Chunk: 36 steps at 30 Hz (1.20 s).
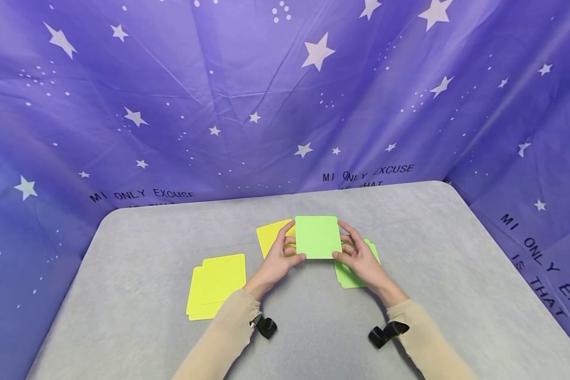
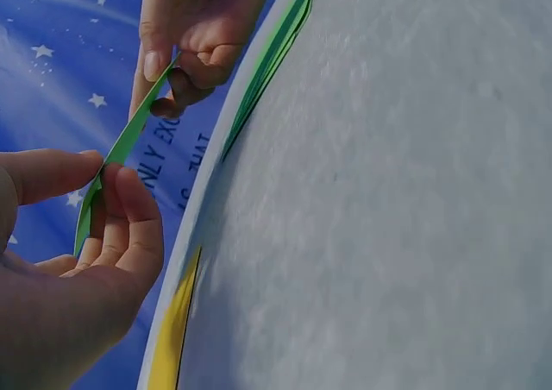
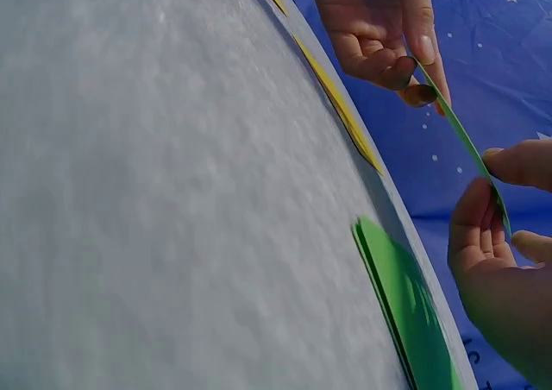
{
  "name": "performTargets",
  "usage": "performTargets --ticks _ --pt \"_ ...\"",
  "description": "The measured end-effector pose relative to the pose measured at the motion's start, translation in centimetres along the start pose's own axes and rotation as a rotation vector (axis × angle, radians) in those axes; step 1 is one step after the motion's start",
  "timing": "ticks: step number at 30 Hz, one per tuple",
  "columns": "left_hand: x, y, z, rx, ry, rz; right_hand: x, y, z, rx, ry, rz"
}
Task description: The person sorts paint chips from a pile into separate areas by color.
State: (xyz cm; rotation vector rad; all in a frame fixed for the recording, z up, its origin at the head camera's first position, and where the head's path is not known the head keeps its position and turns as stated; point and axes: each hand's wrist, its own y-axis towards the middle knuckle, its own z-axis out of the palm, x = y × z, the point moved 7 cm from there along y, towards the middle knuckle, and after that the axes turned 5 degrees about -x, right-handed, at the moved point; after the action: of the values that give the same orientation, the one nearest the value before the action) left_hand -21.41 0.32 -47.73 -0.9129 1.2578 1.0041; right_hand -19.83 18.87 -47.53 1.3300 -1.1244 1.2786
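A square green card (image 1: pixel 318 237) with rounded corners is held up over the table between both hands. My left hand (image 1: pixel 278 259) pinches its left edge, thumb at the lower corner. On the opposite edge, my right hand (image 1: pixel 363 262) pinches it the same way. In the left wrist view the green card (image 2: pixel 129 135) appears nearly edge-on, lifted off the table. Behind my left hand lies a yellow-orange card pile (image 1: pixel 268 236), partly hidden. Below my right hand sits a pile of green cards (image 1: pixel 350 277), partly covered by that hand.
Overlapping bright yellow cards (image 1: pixel 217 282) lie on the grey table (image 1: pixel 142 264), left of my left forearm. A purple star-patterned cloth (image 1: pixel 247 68) hangs behind and beside the table. Black straps with small devices (image 1: pixel 266 326) sit on both wrists.
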Motion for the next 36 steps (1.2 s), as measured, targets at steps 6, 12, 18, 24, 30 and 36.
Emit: performTargets --ticks 6,12,18,24,30,36 --pt "0.1 0.4 1.3 0.036 -0.047 -0.006 0.1 -0.4 -1.3 -0.004 -0.038 0.013" --pt "0.3 0.6 2.7 0.056 -0.04 -0.024 0.2 -1.0 -2.6 -0.009 -0.068 0.02" --pt "0.7 0.7 4.1 0.078 -0.047 -0.049 0.2 -1.5 -4.0 -0.046 -0.134 0.029" --pt "1.0 0.7 5.4 0.09 -0.018 -0.059 0.1 -2.1 -5.4 -0.074 -0.195 0.043" --pt "0.9 0.5 6.5 0.106 0.009 -0.055 0.3 -2.9 -6.4 -0.067 -0.202 0.019" --pt "0.9 0.1 7.3 0.159 -0.003 -0.044 0.7 -3.9 -7.2 -0.065 -0.234 -0.007"
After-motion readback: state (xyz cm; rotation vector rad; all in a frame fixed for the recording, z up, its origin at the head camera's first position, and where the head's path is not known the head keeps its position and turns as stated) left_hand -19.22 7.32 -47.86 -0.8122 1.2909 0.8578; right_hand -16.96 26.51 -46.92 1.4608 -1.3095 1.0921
